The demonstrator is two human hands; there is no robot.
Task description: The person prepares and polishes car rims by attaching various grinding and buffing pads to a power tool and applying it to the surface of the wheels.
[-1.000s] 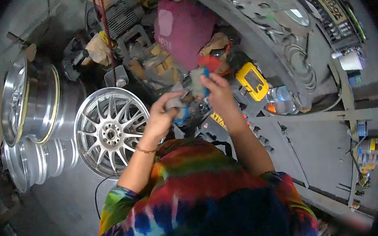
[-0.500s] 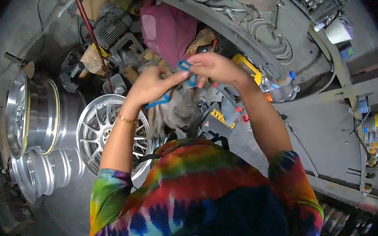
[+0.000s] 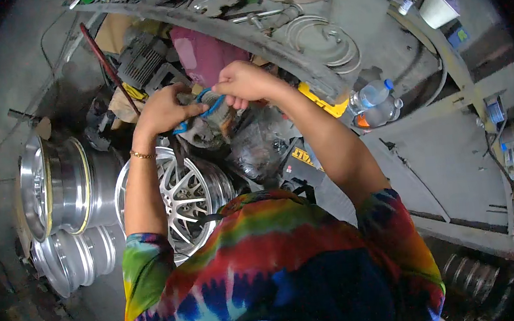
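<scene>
Holds grey gloves with blue cuffs, bunched between both hands, mid-scene, far of the shirt. Cannot tell the layers apart, too crumpled. Clamps left hand on the left side of the gloves, pressing with the thumb by the blue edge. Pinches the cuff with right hand, just right and slightly far of the other one. Keeps both hands near each other, joined by the cloth.

Wears bracelet on left wrist. Wears tie-dye shirt, multicoloured, at the near edge.

Just near and right of the gloves: clear bag, crumpled. Right of that: tool case, dark with yellow label. Near and left of the gloves: spoked rim, silver, partly behind left forearm. At far left: upper rim on its side, with lower rim nearer.

Far of the hands: pink sack. Left of it: motor, finned and grey, then red pole, slanted.

To the right, past right forearm: yellow part, then two clear bottles, side by side. Farther: grey bench, bearing a round ring. At far right: white cup, tilted.
</scene>
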